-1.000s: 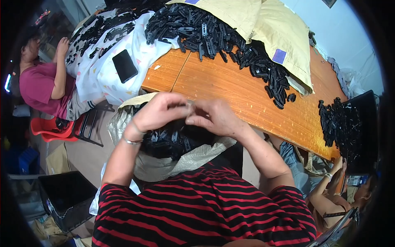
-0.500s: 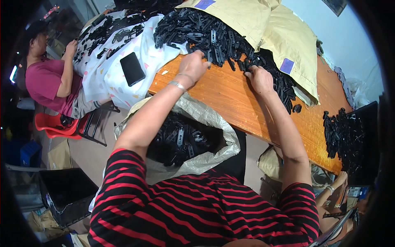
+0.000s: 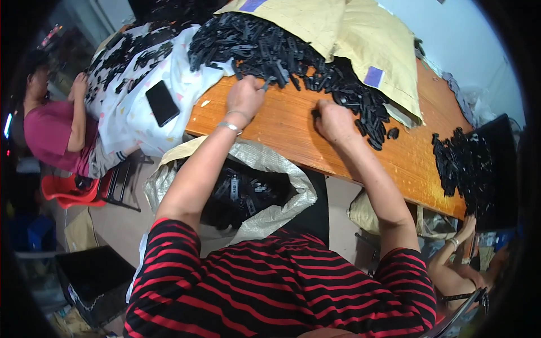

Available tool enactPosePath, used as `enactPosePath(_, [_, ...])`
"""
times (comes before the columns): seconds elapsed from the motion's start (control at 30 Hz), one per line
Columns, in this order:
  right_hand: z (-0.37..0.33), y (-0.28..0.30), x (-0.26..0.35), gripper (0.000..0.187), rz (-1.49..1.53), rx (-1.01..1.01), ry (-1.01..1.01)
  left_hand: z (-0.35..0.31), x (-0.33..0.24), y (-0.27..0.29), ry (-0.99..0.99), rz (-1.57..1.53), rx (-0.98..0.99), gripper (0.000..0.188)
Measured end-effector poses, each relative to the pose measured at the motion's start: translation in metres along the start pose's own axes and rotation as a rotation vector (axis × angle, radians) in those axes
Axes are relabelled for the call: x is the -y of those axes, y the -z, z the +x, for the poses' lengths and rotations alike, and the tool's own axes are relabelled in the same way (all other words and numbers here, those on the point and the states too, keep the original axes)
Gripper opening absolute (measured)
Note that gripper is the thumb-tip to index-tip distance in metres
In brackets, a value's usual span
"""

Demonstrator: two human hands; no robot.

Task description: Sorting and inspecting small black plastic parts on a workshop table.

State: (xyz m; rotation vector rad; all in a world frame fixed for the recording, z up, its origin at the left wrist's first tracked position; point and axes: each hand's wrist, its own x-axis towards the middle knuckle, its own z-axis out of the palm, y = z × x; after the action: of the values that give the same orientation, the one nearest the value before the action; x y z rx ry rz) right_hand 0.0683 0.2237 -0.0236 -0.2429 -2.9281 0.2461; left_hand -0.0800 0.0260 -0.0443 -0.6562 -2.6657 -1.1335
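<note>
A heap of slim black plastic parts (image 3: 253, 48) spreads over the far side of the wooden table (image 3: 284, 115). At the heap's near edge, my left hand (image 3: 246, 97) pinches a narrow black plastic part (image 3: 267, 83) that sticks out past its fingertips. My right hand (image 3: 336, 121) is curled above the bare wood, nearer to me than the heap. A small dark piece (image 3: 316, 114) shows at its fingers, mostly hidden by them. Below my arms an open woven sack (image 3: 301, 194) holds more black parts (image 3: 242, 188).
Large paper sacks (image 3: 377, 48) lie behind the heap. A phone (image 3: 162, 103) rests on a patterned cloth (image 3: 186, 73) at left, beside a seated person (image 3: 56, 132). More parts (image 3: 451, 160) lie at right, near another person's hand (image 3: 466, 228). A black crate (image 3: 96, 281) stands lower left.
My right hand has drawn back from the heap toward me, with a dark piece at its fingers. The left hand stays at the heap's edge. The whole view has shifted slightly.
</note>
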Motion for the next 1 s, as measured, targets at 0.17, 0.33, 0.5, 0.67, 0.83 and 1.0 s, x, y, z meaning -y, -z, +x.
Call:
enactPosePath(0.17, [-0.028, 0.023, 0.034, 0.019, 0.358, -0.091, 0.089, -0.022, 0.003, 0.023, 0.276, -0.88, 0.244, 0.012])
enactPosePath(0.33, [-0.038, 0.055, 0.068, 0.024, 0.499, -0.324, 0.271, -0.051, -0.042, 0.051, 0.248, -0.963, 0.511, 0.021])
enactPosePath(0.5, [-0.035, 0.046, 0.074, 0.027, 0.477, -0.357, 0.353, -0.07, -0.059, 0.07, 0.266, -1.037, 0.581, 0.023])
enactPosePath(0.67, [-0.038, 0.051, 0.071, 0.021, 0.431, -0.414, 0.279, -0.078, -0.061, 0.076, 0.277, -1.11, 0.597, 0.028])
enactPosePath(0.83, [-0.037, 0.045, 0.076, 0.018, 0.646, -0.318, 0.144, -0.086, -0.062, 0.062, -0.029, -1.131, 0.387, 0.032])
enactPosePath(1.0, [-0.04, 0.057, 0.085, 0.016, 0.872, -0.177, -0.002, -0.088, -0.057, 0.058, 0.004, -1.062, 0.257, 0.028])
